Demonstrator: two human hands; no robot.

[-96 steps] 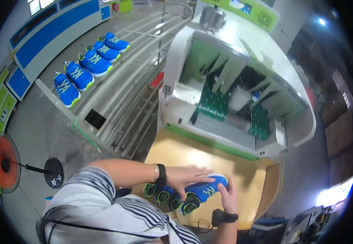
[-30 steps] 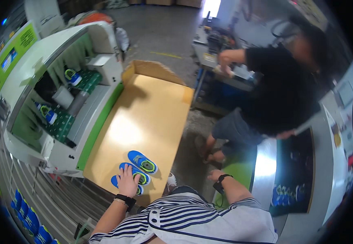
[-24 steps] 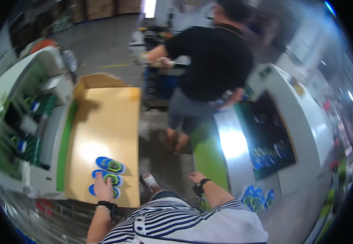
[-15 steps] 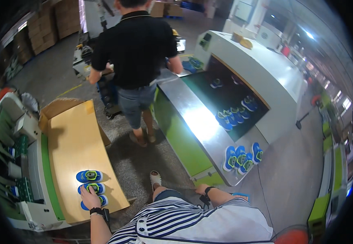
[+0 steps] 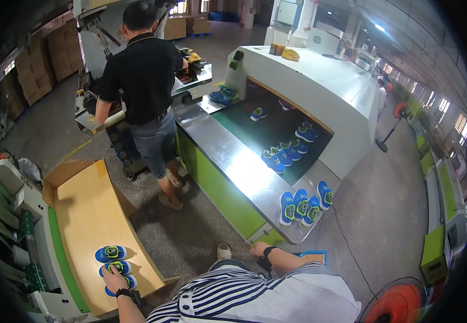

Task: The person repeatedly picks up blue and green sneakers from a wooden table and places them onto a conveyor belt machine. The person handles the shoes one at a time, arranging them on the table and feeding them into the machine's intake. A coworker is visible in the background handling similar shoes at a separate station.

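Meanwhile, the left hand point(image 5: 114, 277) touches the middle blue shoe point(image 5: 123, 266) at the near end of the bench point(image 5: 89, 210), right hand point(image 5: 258, 249) lowered, both grips unclear; nudging could scatter neighbouring shoes point(image 5: 110, 253).

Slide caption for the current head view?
Left hand on the middle of three blue shoes on a tan table; a co-worker in black faces away.

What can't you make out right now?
In the head view:
Middle shoe on the wooden table: partly covered by the left hand, whose grip is unclear.
Right hand: too small to tell whether it holds anything.
Pinkish object inside the white machine: too small and dark.
Red fan: cut off by the lower edge.
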